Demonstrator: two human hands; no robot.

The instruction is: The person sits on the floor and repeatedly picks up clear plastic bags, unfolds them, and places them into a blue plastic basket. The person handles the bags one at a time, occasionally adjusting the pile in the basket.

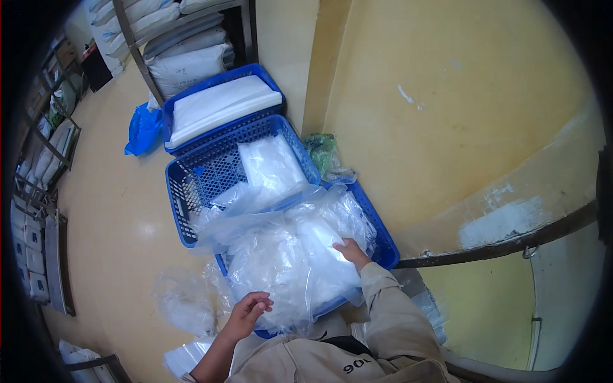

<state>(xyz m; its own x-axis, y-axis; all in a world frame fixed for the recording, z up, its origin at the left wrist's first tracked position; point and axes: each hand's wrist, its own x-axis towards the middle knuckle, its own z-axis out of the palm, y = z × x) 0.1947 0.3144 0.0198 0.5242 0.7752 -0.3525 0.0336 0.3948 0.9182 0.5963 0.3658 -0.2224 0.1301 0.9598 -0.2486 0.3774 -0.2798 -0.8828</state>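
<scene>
My right hand (353, 253) grips the right edge of a folded stack of translucent plastic bags (318, 239), thumb on top. The stack lies on crumpled clear plastic film (268, 258) that heaps over the nearest blue plastic crate (378, 230). Above the near left side of that heap is my left hand (249, 311), its fingers loosely curled and apart, holding nothing. Film drapes over into the middle blue crate (179, 210), where another folded stack of clear plastic (270, 160) rests at the right. The film hides most of the nearest crate's inside.
A farther blue crate (167, 119) holds white folded sheets (225, 107). Beside it lies a blue plastic bag (143, 128). Green and clear plastic (323, 153) sits against the yellow wall (431, 119). Loose film (184, 301) lies on the floor. Filled white sacks (189, 69) stack on a metal rack.
</scene>
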